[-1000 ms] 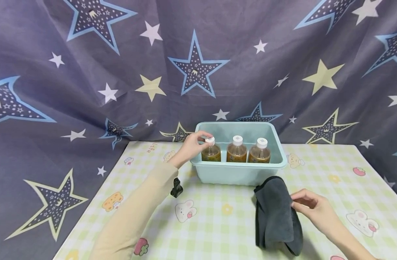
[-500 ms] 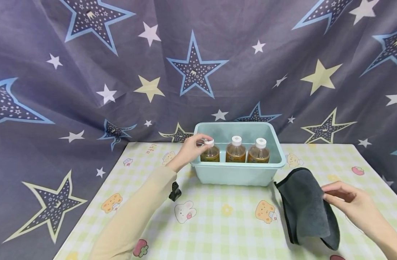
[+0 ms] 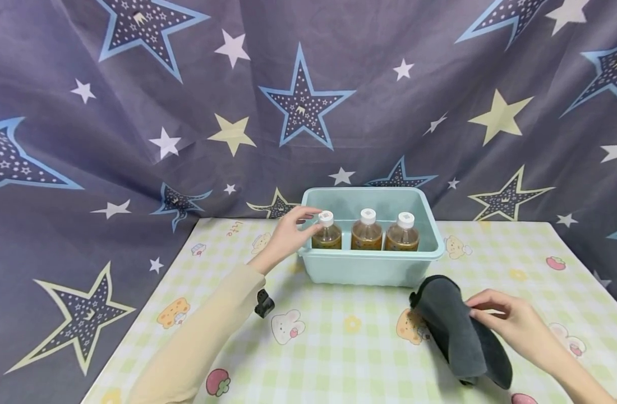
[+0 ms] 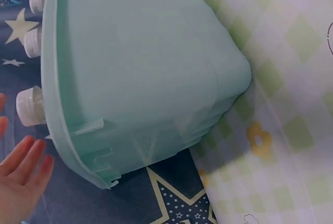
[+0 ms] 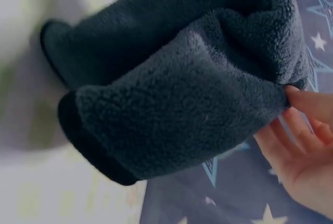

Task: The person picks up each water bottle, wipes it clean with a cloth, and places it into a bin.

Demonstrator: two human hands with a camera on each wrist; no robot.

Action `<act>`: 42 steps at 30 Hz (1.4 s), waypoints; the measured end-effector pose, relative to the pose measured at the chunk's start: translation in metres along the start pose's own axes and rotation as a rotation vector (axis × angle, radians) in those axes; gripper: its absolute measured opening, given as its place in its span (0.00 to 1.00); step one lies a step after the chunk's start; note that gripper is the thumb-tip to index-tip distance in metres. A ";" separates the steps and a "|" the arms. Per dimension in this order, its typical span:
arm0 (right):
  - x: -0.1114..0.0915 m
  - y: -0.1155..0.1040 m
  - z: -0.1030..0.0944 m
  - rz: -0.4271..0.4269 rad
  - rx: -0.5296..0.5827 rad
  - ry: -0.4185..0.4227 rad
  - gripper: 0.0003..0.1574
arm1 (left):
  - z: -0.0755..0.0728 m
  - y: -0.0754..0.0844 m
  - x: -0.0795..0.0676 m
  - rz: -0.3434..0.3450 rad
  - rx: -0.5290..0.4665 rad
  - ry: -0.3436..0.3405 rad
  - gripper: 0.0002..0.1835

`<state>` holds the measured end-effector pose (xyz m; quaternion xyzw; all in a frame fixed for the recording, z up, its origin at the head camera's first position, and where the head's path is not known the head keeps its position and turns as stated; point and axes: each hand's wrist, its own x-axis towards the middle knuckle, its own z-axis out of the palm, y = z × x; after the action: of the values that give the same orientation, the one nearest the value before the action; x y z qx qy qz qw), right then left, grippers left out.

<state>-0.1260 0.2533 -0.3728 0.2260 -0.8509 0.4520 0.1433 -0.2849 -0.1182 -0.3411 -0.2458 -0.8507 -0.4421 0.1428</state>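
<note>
Three bottles with white caps and amber contents stand upright in a light blue plastic bin (image 3: 369, 269); their lower parts are hidden by its front wall. My left hand (image 3: 286, 233) is beside the leftmost bottle (image 3: 326, 240), thumb and fingers spread just left of its cap. In the left wrist view that hand (image 4: 23, 180) shows extended fingers, apart from the nearest white cap (image 4: 30, 106). At the front right, my right hand (image 3: 517, 328) pinches the edge of a folded dark grey cloth (image 3: 457, 334). The cloth (image 5: 151, 120) looks fluffy with black edging in the right wrist view.
The middle bottle (image 3: 366, 238) and right bottle (image 3: 401, 241) share the bin. A green-and-white checked tablecloth (image 3: 349, 359) covers the table. Close behind the bin hangs a dark star-patterned curtain (image 3: 369, 123). A small black object (image 3: 264, 303) is at my left sleeve.
My left fingers have come off the leftmost bottle's cap and shifted slightly left. My right hand swung the cloth right, then back left and closer to the bin.
</note>
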 end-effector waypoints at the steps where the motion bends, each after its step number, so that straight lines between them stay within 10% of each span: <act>1: 0.001 -0.001 0.005 0.004 0.002 -0.003 0.15 | -0.002 0.001 -0.002 -0.001 0.000 0.007 0.16; 28: -0.005 -0.010 0.079 -0.048 -0.085 -0.185 0.16 | -0.029 0.000 -0.073 0.031 0.112 0.169 0.15; 42: -0.010 -0.011 0.090 -0.113 -0.189 -0.197 0.17 | -0.028 -0.009 -0.108 -0.024 0.210 0.076 0.19</act>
<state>-0.1152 0.1754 -0.4186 0.3024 -0.8854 0.3370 0.1049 -0.1982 -0.1773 -0.3809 -0.2021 -0.8893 -0.3612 0.1945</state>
